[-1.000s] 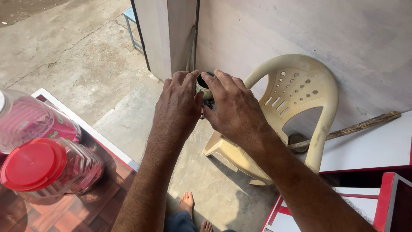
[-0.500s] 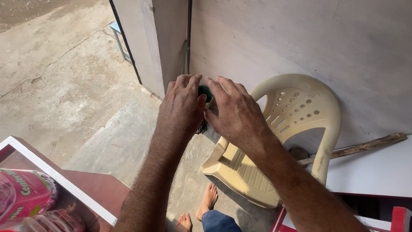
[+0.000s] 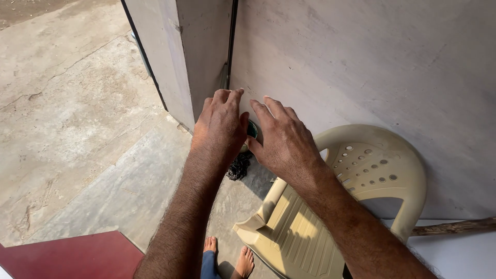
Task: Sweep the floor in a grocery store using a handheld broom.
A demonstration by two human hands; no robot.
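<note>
— Head view, left to right: what shows first?

— A dark red table [image 3: 72, 256] corner sits at the lower left, above a cracked concrete floor [image 3: 77, 119].

— And the hands?

— The left hand [image 3: 221, 123] is raised mid-frame, fingers curled, its grip closed around a small dark green round object [image 3: 251, 129]. Only an edge of that object shows between the two hands, so its kind is unclear. A black tangled bit [image 3: 238, 166] hangs just below it.

— The other hand?

— The right hand [image 3: 284, 139] is just beside it, fingers spread and touching the object's far side; I cannot tell whether its grip is closed on it.

— What lies around?

— Bare feet [image 3: 227, 258] on the floor below, a beige plastic chair [image 3: 361, 181] against the grey wall [image 3: 372, 67], and a wooden stick [image 3: 454, 226] at far right.
</note>
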